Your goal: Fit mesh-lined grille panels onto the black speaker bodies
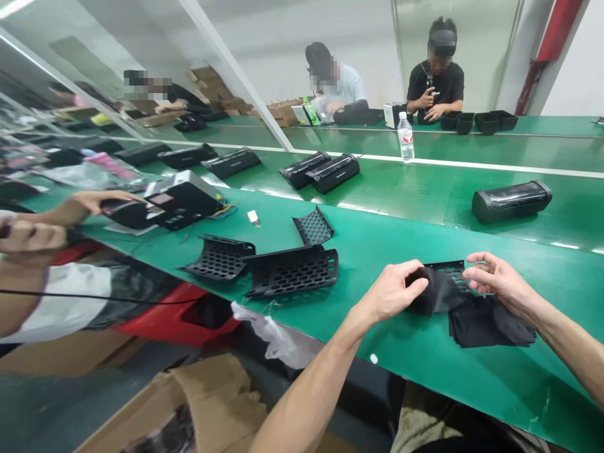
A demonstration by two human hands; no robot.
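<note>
Green workshop tabletop [372, 236], with thin black sheet [443, 296] laid partly over black perforated panel [457, 267] at near right.

Left hand [397, 288] pinching the sheet between thumb and fingers, at its left side; right hand [501, 280] with fingers loosely curled and clear of the thumb, by the panel's right end, contact impossible to tell. For good handling, in judgement: hold the sheet by its margin, keep tension even and creases out, steady the panel with the freer fingers. Sheet apparently soft and matt, probably prone to wrinkling; panel apparently rigid moulded plastic, pierced by rows of openings. Just nearer, a stack of black sheets [491, 327], edges unevenly aligned. Farther left, three loose perforated pieces [292, 274], curved like troughs. Beyond, a rounded, glossy-topped black housing [512, 202].
</note>
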